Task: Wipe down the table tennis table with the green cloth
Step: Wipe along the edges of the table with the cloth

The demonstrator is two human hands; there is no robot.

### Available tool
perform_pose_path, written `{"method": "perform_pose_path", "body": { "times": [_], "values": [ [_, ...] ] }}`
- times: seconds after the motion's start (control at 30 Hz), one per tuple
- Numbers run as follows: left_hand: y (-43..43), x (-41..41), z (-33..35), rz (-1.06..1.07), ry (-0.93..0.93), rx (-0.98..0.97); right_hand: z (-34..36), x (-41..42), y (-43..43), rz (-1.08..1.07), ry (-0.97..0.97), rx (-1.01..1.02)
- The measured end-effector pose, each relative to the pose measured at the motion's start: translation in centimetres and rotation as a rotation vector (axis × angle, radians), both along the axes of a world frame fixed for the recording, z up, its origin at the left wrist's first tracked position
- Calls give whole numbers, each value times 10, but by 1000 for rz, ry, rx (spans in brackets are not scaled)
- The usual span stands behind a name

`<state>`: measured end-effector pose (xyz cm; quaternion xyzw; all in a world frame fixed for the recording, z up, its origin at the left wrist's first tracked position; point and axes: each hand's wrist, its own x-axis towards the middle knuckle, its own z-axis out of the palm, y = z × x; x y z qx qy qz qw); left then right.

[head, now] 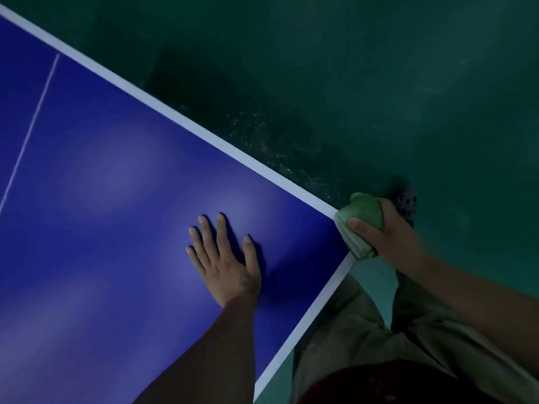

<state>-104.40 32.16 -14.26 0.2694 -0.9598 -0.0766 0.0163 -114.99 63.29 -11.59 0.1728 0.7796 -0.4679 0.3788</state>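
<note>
The blue table tennis table (110, 199) with white border lines fills the left of the view, its corner at the right middle. My left hand (224, 258) lies flat on the blue top with fingers spread, a little in from that corner. My right hand (385, 228) grips the bunched green cloth (360, 225) right at the table's corner, thumb across the cloth. The cloth covers the corner's white edge.
A dark green floor (379, 83) surrounds the table, with pale dust specks beside the far edge. My legs in light trousers (364, 330) stand close to the table's near edge, and a dark perforated shoe (407, 201) shows beyond my right hand.
</note>
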Motion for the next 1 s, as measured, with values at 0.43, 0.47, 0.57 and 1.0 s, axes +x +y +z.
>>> {"method": "perform_pose_path", "body": {
  "times": [0.43,0.47,0.57,1.0],
  "values": [
    [-3,-107,-4,1003,-85,82,20,-69,-30,622,-53,33],
    [-5,-107,-4,1010,-84,75,19,-73,-40,609,-40,17],
    [-2,-106,0,1009,-80,67,18,-87,-77,593,15,-20],
    [0,-109,10,999,-127,112,14,-106,-97,602,-3,-87]
  ]
}}
